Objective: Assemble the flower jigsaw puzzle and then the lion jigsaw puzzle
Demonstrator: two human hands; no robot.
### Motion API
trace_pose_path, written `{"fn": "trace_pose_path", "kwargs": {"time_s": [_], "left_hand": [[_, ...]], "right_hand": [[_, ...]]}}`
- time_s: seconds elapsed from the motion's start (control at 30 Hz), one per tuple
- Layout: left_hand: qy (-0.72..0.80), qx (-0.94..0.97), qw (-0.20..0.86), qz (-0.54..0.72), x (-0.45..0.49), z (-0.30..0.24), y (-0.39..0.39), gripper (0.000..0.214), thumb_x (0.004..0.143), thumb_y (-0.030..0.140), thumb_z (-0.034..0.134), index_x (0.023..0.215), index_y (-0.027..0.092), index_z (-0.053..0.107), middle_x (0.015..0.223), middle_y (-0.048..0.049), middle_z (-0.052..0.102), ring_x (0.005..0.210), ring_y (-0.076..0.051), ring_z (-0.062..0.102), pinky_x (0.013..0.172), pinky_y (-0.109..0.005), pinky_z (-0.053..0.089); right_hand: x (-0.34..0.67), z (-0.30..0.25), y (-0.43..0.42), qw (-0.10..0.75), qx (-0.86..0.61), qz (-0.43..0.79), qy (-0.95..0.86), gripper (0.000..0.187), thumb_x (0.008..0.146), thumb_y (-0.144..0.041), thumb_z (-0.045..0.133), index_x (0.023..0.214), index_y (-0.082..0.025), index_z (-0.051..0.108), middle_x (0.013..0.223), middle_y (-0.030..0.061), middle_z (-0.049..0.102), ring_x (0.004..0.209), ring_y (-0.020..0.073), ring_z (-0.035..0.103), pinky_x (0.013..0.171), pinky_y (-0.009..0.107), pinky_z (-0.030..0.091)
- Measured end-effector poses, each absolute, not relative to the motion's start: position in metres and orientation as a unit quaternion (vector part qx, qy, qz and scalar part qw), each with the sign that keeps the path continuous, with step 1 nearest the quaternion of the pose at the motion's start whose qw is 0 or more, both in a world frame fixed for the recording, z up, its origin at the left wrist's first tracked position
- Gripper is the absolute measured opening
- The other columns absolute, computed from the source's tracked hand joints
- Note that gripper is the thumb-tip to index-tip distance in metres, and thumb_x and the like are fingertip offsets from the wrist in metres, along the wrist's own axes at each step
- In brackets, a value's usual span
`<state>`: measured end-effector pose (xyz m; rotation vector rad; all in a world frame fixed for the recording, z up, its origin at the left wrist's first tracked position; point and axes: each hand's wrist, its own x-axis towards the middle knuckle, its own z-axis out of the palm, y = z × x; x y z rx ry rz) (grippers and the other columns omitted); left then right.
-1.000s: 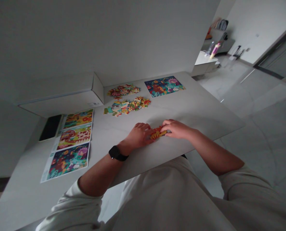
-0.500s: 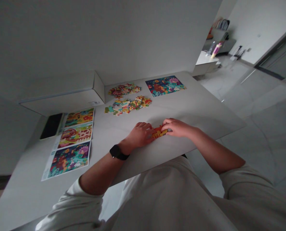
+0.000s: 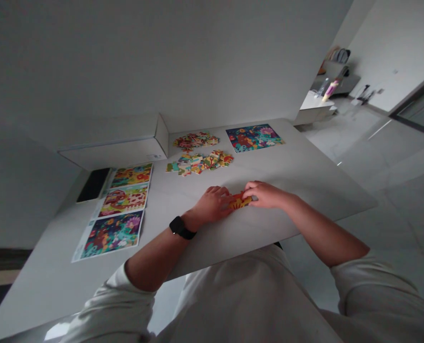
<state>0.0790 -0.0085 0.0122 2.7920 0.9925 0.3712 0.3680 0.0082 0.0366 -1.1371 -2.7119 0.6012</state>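
Note:
My left hand (image 3: 212, 206) and my right hand (image 3: 263, 194) meet at the near middle of the white table (image 3: 304, 176). Between their fingertips lie orange and red puzzle pieces (image 3: 239, 202), pressed flat on the tabletop. The fingers of both hands are curled onto these pieces. A black watch (image 3: 181, 227) sits on my left wrist. Two heaps of loose puzzle pieces, one nearer (image 3: 199, 163) and one farther (image 3: 195, 141), lie beyond my hands.
A finished colourful puzzle (image 3: 253, 137) lies at the far right of the table. A sheet with three printed pictures (image 3: 117, 209) lies to the left, beside a black phone (image 3: 93, 185). A white box (image 3: 115, 147) stands at the back left. Floor lies off the table's right edge.
My hands have stayed on the same pieces with only small finger shifts. The camera view has shifted, so everything sits a little lower and further right in the picture.

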Motion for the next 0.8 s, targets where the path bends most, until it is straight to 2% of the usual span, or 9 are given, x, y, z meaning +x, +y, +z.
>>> {"fn": "trace_pose_path", "kwargs": {"time_s": [0.17, 0.37, 0.47, 0.6, 0.7, 0.8], "left_hand": [[0.369, 0.903, 0.1, 0.196, 0.073, 0.012, 0.0, 0.039, 0.101, 0.049, 0.069, 0.132, 0.028, 0.077, 0.127, -0.0108, 0.071, 0.116, -0.028, 0.068, 0.109, -0.048, 0.051], [0.505, 0.822, 0.061, 0.256, 0.048, 0.013, 0.024, 0.03, 0.104, 0.039, 0.065, 0.128, 0.024, 0.076, 0.125, -0.0113, 0.072, 0.119, -0.029, 0.067, 0.112, -0.05, 0.051], [0.562, 0.787, 0.046, 0.251, 0.032, 0.01, 0.035, 0.034, 0.103, 0.037, 0.064, 0.132, 0.022, 0.074, 0.133, -0.0127, 0.071, 0.126, -0.031, 0.065, 0.116, -0.051, 0.049], [0.604, 0.771, 0.029, 0.201, 0.02, 0.003, 0.042, 0.048, 0.103, 0.043, 0.064, 0.149, 0.028, 0.067, 0.155, -0.0117, 0.062, 0.142, -0.034, 0.057, 0.124, -0.056, 0.043], [0.608, 0.779, 0.032, 0.15, 0.02, -0.001, 0.045, 0.058, 0.103, 0.05, 0.064, 0.158, 0.03, 0.06, 0.171, -0.0106, 0.049, 0.155, -0.039, 0.045, 0.131, -0.063, 0.032], [0.609, 0.782, 0.045, 0.128, 0.023, -0.004, 0.05, 0.063, 0.103, 0.054, 0.062, 0.162, 0.033, 0.056, 0.174, -0.0098, 0.046, 0.16, -0.04, 0.039, 0.132, -0.068, 0.029]], "right_hand": [[0.366, 0.052, 0.034, 0.111, -0.368, 0.213, -0.898, 0.026, 0.095, -0.025, 0.075, 0.119, -0.027, 0.084, 0.121, 0.0082, 0.075, 0.111, 0.024, 0.072, 0.104, 0.037, 0.055], [0.351, 0.06, 0.087, 0.13, -0.405, 0.167, -0.89, 0.026, 0.098, -0.028, 0.071, 0.12, -0.025, 0.083, 0.117, 0.0089, 0.077, 0.106, 0.0245, 0.073, 0.1, 0.037, 0.056], [0.332, 0.053, 0.114, 0.099, -0.419, 0.145, -0.891, 0.029, 0.098, -0.024, 0.07, 0.124, -0.025, 0.083, 0.123, 0.0107, 0.077, 0.113, 0.0257, 0.072, 0.105, 0.038, 0.055], [0.3, 0.037, 0.133, 0.079, -0.432, 0.1, -0.893, 0.043, 0.099, -0.018, 0.066, 0.139, -0.028, 0.077, 0.141, 0.0123, 0.07, 0.129, 0.0273, 0.066, 0.117, 0.042, 0.05], [0.281, 0.022, 0.131, 0.076, -0.45, 0.077, -0.887, 0.048, 0.101, -0.027, 0.068, 0.149, -0.029, 0.071, 0.147, 0.0139, 0.066, 0.137, 0.0309, 0.061, 0.119, 0.046, 0.049], [0.271, 0.009, 0.127, 0.093, -0.462, 0.053, -0.88, 0.049, 0.103, -0.039, 0.069, 0.151, -0.03, 0.069, 0.153, 0.015, 0.062, 0.143, 0.0352, 0.056, 0.119, 0.051, 0.048]]}}
